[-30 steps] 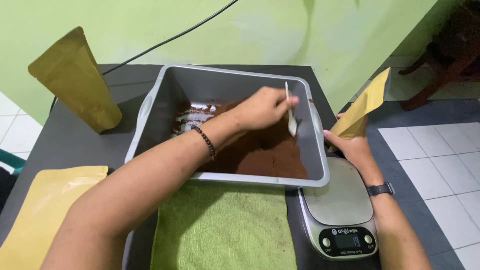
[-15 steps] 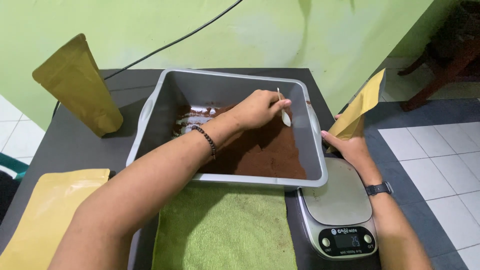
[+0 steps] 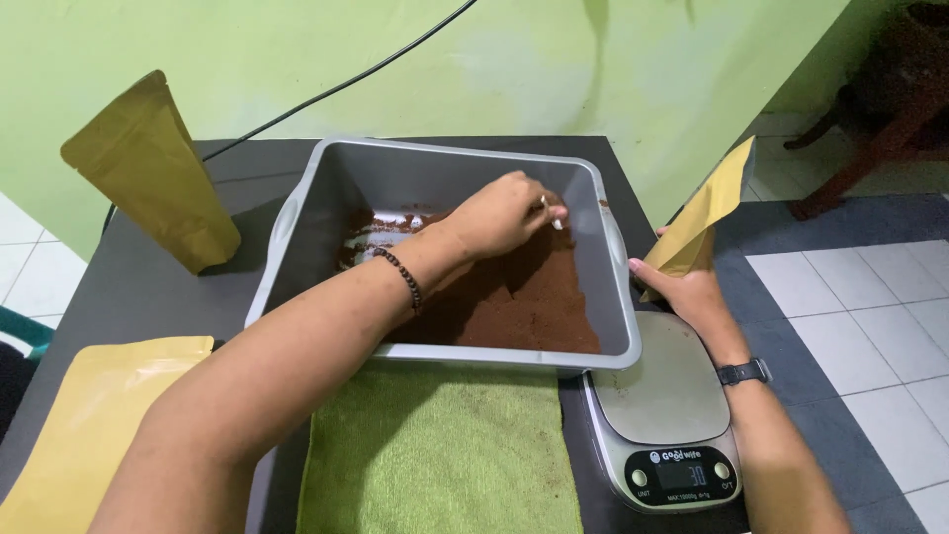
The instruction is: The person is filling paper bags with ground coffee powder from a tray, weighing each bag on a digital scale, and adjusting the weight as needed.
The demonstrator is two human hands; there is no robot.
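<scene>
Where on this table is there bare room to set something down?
Bare dark table shows behind the grey tub, between it and the standing yellow pouch. The front is crowded: flat pouch, green cloth and scale lie close together.

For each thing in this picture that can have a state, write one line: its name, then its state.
Grey tub: partly filled with brown powder.
Left hand: in the tub, holding a small spoon.
Right hand: holding a yellow pouch upright beside the tub.
Scale: switched on, pan bare.
Standing pouch: upright.
Flat pouch: lying down.
Green cloth: spread flat.
</scene>
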